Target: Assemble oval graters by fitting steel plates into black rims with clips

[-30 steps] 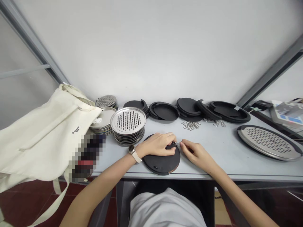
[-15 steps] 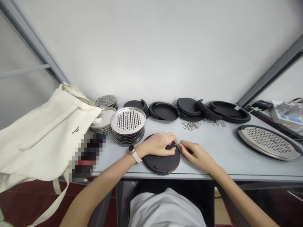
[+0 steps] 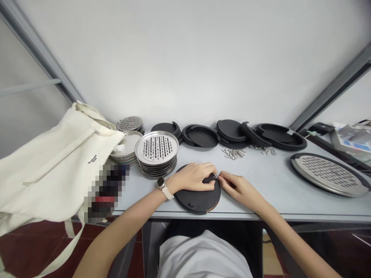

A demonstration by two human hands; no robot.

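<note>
Near front of desk [image 3: 278, 193], my left hand [image 3: 195, 177] lies over black disc [image 3: 199, 199], fingers closed round dark tab [image 3: 208, 179]; metal clip [image 3: 215, 176], pinched by my right hand [image 3: 242, 188], has edged left, seemingly further into tab.

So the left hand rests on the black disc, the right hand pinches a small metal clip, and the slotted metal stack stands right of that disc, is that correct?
Not quite: the head view shows the slotted metal stack left of the black disc. The left hand rests on that disc, and the right hand pinches a small metal clip.
</note>
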